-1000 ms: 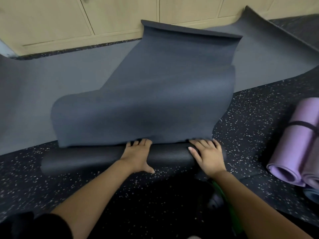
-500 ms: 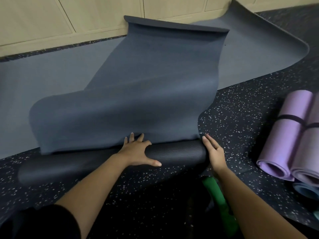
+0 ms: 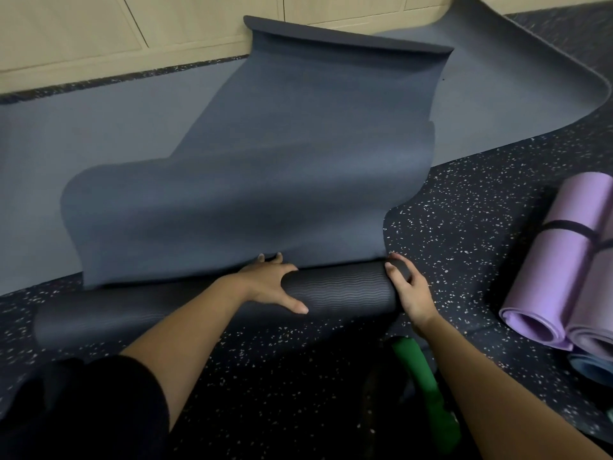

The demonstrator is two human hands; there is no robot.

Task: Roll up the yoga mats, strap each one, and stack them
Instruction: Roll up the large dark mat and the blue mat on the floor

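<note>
Down on the speckled floor (image 3: 464,200), dead centre, the left hand (image 3: 268,287) lies flat and spread across the top of the roll (image 3: 338,290). Its fingers reach over the far side and its thumb stretches along the near one: pressing, not gripping. The right hand (image 3: 409,290) is at the roll's 3 o'clock end, cupping it, thumb over the top and fingers bent round the edge.

That roll is the wound part of the dark grey mat (image 3: 248,180), and there's plenty left to wind. The loose length runs off toward 12 o'clock, buckled into a hump just beyond the fingers, its far edge curled up near the cabinets (image 3: 83,34). It lies over a paler grey mat (image 3: 99,144) spread flat from 9 round to 1 o'clock.

At 3 o'clock, well apart, two purple rolls (image 3: 564,260) lie side by side with a dark strap (image 3: 564,226) across the nearer one, and a blue roll (image 3: 593,366) sits just below them. At 6 o'clock, between the forearms, there's something green (image 3: 421,370); what it is, I can't tell.

So this is the rolling step, midway, with strapping and stacking yet to come for this mat. The next move calls for both palms driving the roll toward 12. The right hand needs to square that end so the coil doesn't telescope, and the hump has to be flattened out.
</note>
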